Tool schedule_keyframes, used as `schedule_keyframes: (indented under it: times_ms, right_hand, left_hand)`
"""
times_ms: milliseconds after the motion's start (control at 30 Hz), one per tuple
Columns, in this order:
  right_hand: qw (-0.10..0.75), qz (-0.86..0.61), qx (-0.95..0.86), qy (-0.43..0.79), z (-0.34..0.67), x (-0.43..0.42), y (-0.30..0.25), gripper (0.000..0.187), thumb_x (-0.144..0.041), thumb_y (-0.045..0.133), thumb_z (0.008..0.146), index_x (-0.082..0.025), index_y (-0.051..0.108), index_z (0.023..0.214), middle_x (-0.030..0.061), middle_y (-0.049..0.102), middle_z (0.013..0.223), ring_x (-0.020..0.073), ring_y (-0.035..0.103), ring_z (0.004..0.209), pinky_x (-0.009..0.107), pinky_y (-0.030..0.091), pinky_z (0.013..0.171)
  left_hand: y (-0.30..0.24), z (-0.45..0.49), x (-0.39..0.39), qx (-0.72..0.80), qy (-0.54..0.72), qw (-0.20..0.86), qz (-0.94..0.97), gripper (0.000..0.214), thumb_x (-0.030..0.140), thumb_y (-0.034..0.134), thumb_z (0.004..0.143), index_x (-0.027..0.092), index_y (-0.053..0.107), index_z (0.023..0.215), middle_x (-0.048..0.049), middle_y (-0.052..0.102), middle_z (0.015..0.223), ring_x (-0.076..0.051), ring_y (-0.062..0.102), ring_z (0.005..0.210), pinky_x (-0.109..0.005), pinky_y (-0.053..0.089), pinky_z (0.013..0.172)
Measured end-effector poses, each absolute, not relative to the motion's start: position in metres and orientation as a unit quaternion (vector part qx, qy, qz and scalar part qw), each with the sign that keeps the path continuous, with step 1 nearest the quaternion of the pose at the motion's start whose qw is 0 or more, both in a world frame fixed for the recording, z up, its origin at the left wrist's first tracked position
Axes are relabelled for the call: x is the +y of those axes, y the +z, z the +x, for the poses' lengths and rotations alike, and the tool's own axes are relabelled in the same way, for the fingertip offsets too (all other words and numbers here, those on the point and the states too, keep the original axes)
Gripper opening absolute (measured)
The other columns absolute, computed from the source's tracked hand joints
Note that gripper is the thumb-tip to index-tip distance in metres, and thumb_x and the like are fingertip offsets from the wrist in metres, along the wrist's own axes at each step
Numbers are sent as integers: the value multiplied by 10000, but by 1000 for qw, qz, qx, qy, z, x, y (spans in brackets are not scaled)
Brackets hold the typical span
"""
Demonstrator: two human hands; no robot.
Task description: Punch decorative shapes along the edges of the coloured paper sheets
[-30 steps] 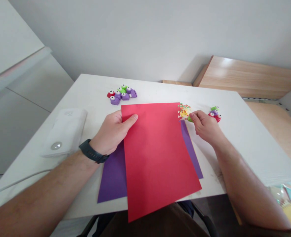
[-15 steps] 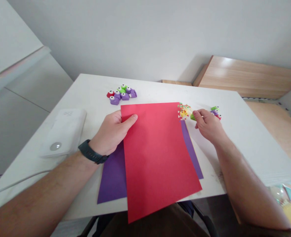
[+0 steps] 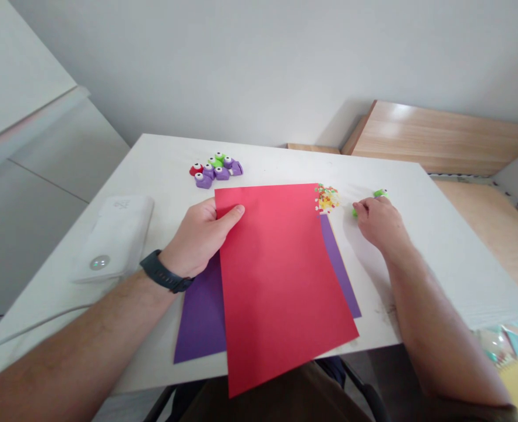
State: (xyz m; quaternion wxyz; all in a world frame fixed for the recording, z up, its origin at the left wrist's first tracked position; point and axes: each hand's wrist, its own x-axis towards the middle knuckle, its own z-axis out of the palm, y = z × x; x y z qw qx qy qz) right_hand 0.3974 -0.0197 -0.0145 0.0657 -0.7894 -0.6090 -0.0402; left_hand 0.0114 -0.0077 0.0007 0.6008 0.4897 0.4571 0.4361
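A red paper sheet (image 3: 276, 275) lies on a purple sheet (image 3: 201, 316) on the white table (image 3: 162, 164). My left hand (image 3: 201, 234) pinches the red sheet's top left corner, thumb on top. Small holes run down the sheet's top right edge, beside a little pile of coloured paper bits (image 3: 328, 197). My right hand (image 3: 379, 223) is to the right of that pile, fingers curled round a small green punch (image 3: 355, 211). Another green punch (image 3: 379, 193) peeks out just behind the hand.
A cluster of purple, green and red punches (image 3: 217, 169) sits at the table's back. A white device (image 3: 115, 234) with a cable lies at the left. Wooden boards (image 3: 443, 138) lean behind the table on the right. Coloured paper packs (image 3: 514, 363) lie at the lower right.
My right hand has carried the green punch to the right, away from the red sheet's edge, toward the other punches, and now covers most of them. The left hand has stayed put.
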Motion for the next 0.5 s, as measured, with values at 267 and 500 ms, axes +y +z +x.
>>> schedule_keyframes:
  times_ms: [267, 500]
  right_hand:
    - [107, -811, -570, -71, 402, -23, -12, 352, -404, 548, 1024, -177, 793, 1133, 196, 715, 1124, 342, 706, 1019, 482, 538, 937]
    - [196, -782, -585, -93, 395, -23, -14, 356, -465, 613, 986, -187, 794, 1114, 154, 707, 1043, 308, 689, 943, 462, 540, 904]
  left_hand:
    - [-1, 12, -7, 467, 432, 600, 485, 449, 441, 840, 894, 217, 796, 1280, -106, 821, 1216, -311, 795, 1005, -427, 639, 893]
    - [-5, 12, -7, 469, 428, 596, 491, 455, 483, 768, 945, 193, 778, 1295, -125, 816, 1235, -332, 788, 1040, -458, 632, 906]
